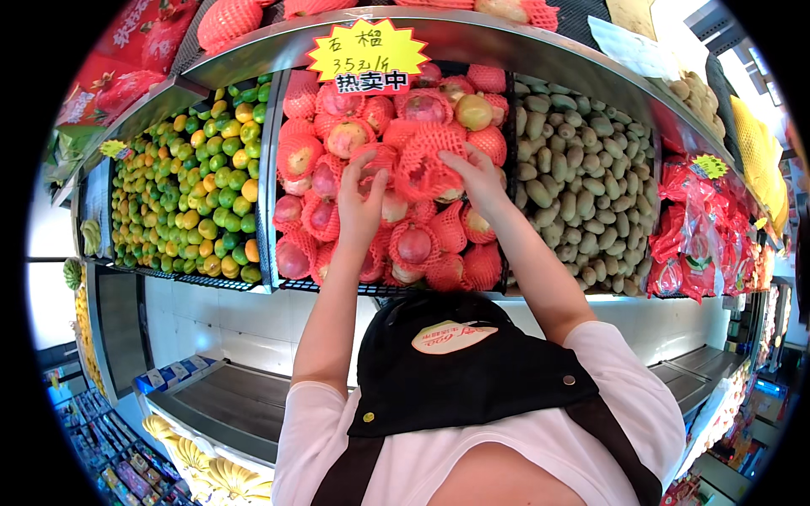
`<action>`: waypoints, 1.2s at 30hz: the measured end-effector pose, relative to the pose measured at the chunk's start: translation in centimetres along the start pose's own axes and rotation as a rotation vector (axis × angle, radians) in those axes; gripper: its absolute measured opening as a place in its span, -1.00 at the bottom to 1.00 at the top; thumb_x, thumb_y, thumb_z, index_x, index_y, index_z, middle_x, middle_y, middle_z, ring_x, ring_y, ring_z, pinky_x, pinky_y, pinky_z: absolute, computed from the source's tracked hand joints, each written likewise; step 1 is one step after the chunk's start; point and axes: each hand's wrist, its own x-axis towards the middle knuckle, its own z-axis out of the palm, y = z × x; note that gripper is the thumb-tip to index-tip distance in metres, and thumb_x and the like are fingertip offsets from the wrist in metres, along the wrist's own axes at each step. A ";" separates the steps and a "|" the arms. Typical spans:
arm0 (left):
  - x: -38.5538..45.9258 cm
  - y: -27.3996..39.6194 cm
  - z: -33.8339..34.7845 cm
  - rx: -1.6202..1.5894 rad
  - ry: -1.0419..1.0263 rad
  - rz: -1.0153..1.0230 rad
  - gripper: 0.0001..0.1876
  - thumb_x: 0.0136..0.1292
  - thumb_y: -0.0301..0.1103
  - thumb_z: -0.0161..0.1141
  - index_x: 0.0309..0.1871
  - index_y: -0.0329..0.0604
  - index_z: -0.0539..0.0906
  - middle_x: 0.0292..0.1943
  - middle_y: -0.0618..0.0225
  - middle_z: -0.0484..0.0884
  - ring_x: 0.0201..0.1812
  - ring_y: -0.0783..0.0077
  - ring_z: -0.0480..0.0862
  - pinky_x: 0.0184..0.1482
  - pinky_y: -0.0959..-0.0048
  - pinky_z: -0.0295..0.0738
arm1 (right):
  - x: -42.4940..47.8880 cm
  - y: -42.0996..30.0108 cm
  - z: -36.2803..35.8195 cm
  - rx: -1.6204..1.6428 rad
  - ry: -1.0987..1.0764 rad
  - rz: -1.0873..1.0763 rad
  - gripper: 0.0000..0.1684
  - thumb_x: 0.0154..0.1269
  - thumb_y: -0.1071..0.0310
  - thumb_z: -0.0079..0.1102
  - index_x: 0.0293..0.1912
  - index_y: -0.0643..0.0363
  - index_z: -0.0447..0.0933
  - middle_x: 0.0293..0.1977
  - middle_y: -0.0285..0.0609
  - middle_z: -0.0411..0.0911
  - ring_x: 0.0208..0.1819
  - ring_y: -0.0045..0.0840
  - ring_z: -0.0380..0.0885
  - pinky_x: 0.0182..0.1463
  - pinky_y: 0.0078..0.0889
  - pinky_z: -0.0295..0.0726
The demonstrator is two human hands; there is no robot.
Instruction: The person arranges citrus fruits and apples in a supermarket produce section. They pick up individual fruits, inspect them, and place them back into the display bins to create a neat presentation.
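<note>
A bin of pomegranates (414,245), most in pink foam net sleeves, lies before me. My right hand (479,179) pinches the edge of a loose-looking pink foam net sleeve (425,163), raised over the pile with its opening gaping. Whether fruit sits inside that sleeve I cannot tell. To its left, my left hand (362,201) hovers low over the fruit, thumb and fingers apart, nothing plainly held. A bare yellowish pomegranate (473,112) rests beyond my right hand.
Green and orange citrus (196,190) fills the bin on the left; kiwifruit (579,183) fills the one on the right. Red bags (696,234) lie farther right. A yellow price sign (369,54) stands at the metal ledge (500,44) behind. Bananas (234,477) are low at left.
</note>
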 end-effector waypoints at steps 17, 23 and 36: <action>-3.6 -0.2 5.2 -0.289 0.014 -0.279 -0.50 0.30 -0.50 0.37 0.26 -0.41 0.48 0.06 0.16 0.65 0.06 0.42 0.65 0.16 0.45 0.55 | 0.5 -1.7 -5.0 -0.813 0.231 -0.185 -0.27 0.33 0.01 0.42 0.27 0.29 0.43 0.12 0.05 0.56 0.09 -0.32 0.60 0.11 -0.30 0.60; -3.0 0.4 5.0 -0.380 0.135 -0.414 -0.54 0.34 -0.42 0.36 0.22 -0.43 0.48 -0.06 0.21 0.67 -0.14 0.53 0.65 -0.06 0.53 0.57 | 11.2 -1.8 -8.0 -1.530 0.333 -0.071 0.15 -0.01 0.06 0.59 0.50 -0.12 0.14 0.33 0.12 0.28 0.33 0.14 0.34 0.36 0.00 0.47; -4.2 -4.2 7.2 0.066 0.137 -0.262 -0.48 0.30 -0.17 0.39 0.08 -0.51 0.57 -0.06 -0.08 0.71 -0.12 0.15 0.71 0.04 0.24 0.57 | -7.4 -3.5 -3.3 -0.081 -0.051 0.012 0.04 -0.01 0.44 0.61 0.42 0.19 0.24 0.26 -0.13 0.48 0.30 -0.40 0.50 0.37 -0.25 0.53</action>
